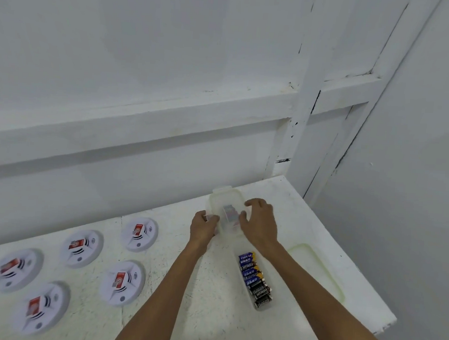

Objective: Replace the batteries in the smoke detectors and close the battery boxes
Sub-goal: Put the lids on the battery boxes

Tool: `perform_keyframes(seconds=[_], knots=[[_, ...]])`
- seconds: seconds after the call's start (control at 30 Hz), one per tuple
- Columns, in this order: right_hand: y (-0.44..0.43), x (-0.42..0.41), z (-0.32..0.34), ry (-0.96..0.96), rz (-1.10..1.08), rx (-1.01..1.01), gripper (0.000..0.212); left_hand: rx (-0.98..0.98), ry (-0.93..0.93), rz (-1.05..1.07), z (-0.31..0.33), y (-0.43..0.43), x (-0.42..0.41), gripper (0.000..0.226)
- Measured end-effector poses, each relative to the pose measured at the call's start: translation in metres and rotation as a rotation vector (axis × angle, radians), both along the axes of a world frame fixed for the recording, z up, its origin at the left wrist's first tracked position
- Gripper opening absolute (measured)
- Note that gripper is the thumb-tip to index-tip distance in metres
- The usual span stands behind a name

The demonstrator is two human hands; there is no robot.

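Head view: battery box (224, 207) lengthwise toward wall (146, 58).

The clear box (224, 209) is blurred, and what lies inside cannot be made out. The left hand (203, 228) covers its near corner, the right hand (259, 222) its right side. Both forearms run off the bottom edge. Labels on the smoke detectors (79, 247) are unreadable.

Five smoke detectors (79, 255) lie left — battery box (255, 283) right, on table (181, 313).
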State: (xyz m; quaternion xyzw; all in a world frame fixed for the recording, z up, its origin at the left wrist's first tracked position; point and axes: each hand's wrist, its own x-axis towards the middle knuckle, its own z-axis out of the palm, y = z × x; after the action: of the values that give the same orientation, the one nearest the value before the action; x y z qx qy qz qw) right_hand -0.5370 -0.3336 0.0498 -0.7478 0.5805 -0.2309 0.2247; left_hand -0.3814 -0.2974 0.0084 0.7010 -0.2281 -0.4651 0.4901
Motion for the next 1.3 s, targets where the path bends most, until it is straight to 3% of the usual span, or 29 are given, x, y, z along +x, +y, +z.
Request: perform_keyframes(seconds=[0.13, 0.3, 0.43, 0.53, 0.7, 0.93, 1.2, 1.3], knots=[[-0.024, -0.011, -0.003, 0.045, 0.010, 0.202, 0.047, -0.031, -0.045, 0.030, 0.003, 0.000, -0.002, 0.054], [-0.031, -0.011, -0.010, -0.057, -0.015, 0.247, 0.043, -0.014, -0.182, -0.021, 0.005, -0.003, -0.001, 0.044], [-0.034, -0.017, -0.013, -0.193, -0.028, 0.309, 0.048, 0.063, -0.314, -0.098, 0.007, -0.014, -0.005, 0.021], [-0.036, -0.021, -0.017, -0.303, -0.058, 0.390, 0.053, 0.104, -0.331, -0.132, 0.005, -0.022, -0.005, 0.023], [-0.045, -0.019, -0.014, -0.421, -0.130, 0.529, 0.046, 0.127, -0.208, -0.076, 0.009, -0.031, 0.000, 0.032], [-0.038, -0.022, -0.009, -0.417, -0.118, 0.494, 0.040, 0.097, 0.053, 0.004, 0.002, -0.025, 0.008, 0.043], [-0.031, -0.022, -0.018, -0.422, -0.173, 0.563, 0.040, 0.145, -0.038, 0.026, -0.005, -0.014, 0.004, 0.039], [-0.033, -0.019, -0.018, -0.396, -0.153, 0.534, 0.039, 0.147, 0.009, 0.018, -0.005, -0.016, 0.008, 0.037]])
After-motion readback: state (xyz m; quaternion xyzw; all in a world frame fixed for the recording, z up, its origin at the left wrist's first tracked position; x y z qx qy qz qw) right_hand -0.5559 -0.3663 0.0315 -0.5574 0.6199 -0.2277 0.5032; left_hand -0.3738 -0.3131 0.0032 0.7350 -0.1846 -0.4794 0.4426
